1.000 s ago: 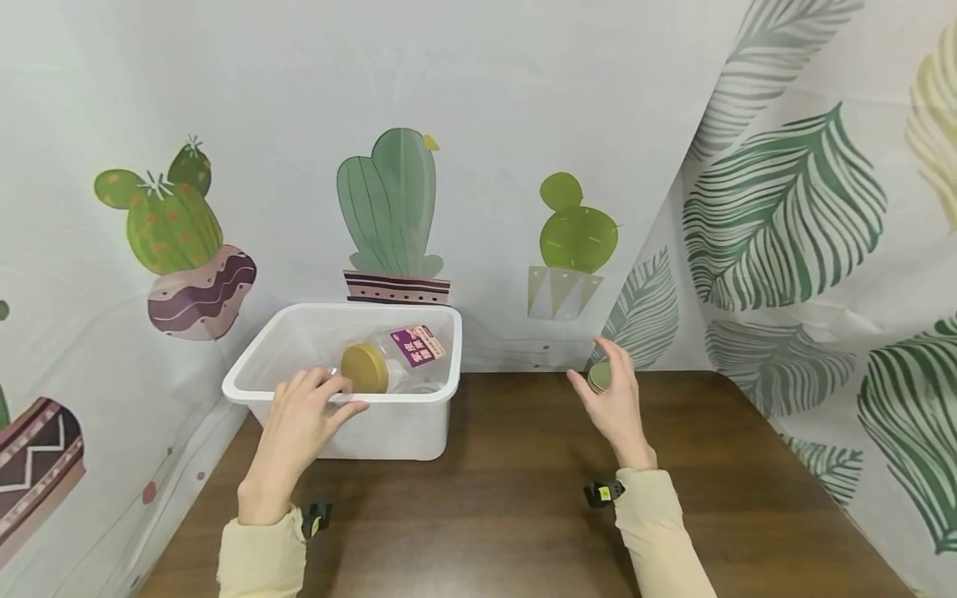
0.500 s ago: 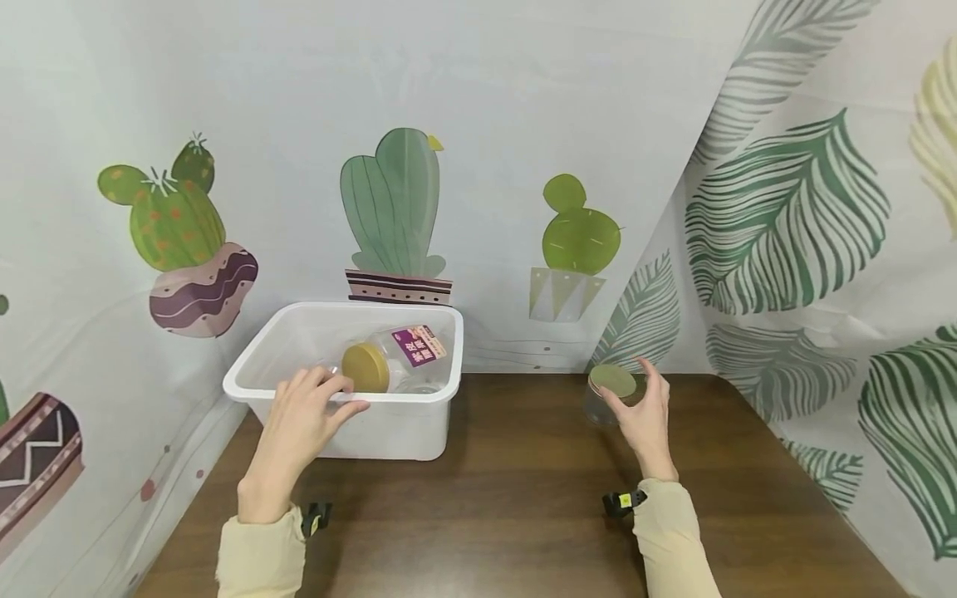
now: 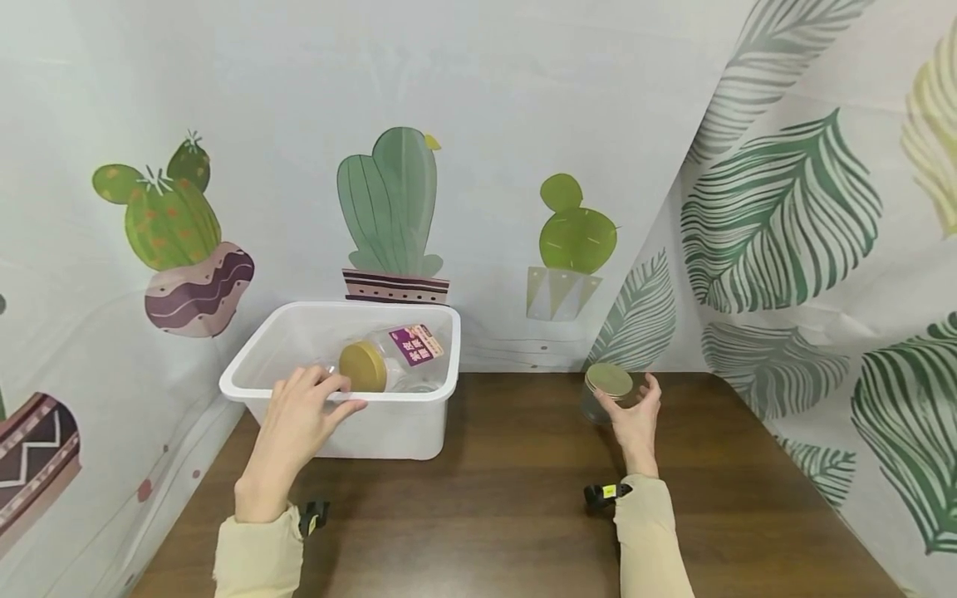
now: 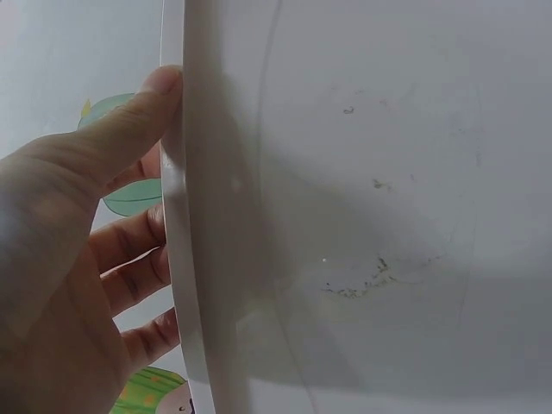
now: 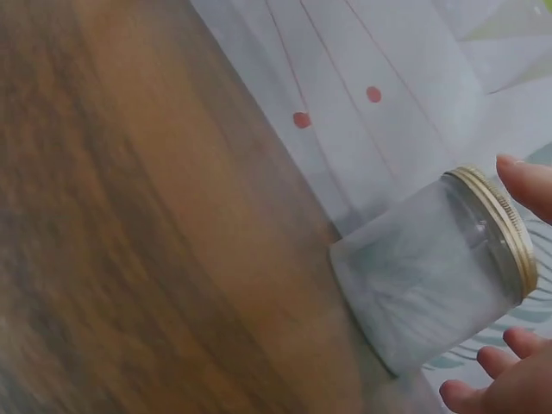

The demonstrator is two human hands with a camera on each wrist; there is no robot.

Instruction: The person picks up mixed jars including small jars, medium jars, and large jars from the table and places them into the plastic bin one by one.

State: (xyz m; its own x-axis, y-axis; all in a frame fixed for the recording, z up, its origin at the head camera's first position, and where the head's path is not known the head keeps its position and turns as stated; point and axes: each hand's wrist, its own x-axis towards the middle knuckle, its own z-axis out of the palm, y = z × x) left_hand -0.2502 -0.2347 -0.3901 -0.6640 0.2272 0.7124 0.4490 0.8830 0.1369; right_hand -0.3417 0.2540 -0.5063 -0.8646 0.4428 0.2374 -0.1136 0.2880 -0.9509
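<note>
My left hand (image 3: pixel 302 415) grips the front rim of a white plastic tub (image 3: pixel 404 428), fingers over the rim and thumb outside. The left wrist view shows the thumb against the rim (image 4: pixel 175 185). On its side in the tub lies a clear jar with a gold lid (image 3: pixel 362 367) and a purple label (image 3: pixel 417 345). A second clear jar (image 5: pixel 423 280) stands upright at the table's back edge, its gold lid (image 3: pixel 609 379) on top. Around its near side my right hand (image 3: pixel 635 419) is spread, thumb and fingers appearing apart from it in the right wrist view.
A brown wooden table (image 3: pixel 508 515) lies beneath, its right edge slanting toward me. A pale cloth printed with cacti and leaves (image 3: pixel 493 208) hangs directly behind the tub and the upright jar. Another clear item (image 3: pixel 422 384) shows in the tub, too hidden to identify.
My right hand has drawn back from the upright jar, so more of the jar shows, then shifted slightly left. My left hand and the tub have stayed in place.
</note>
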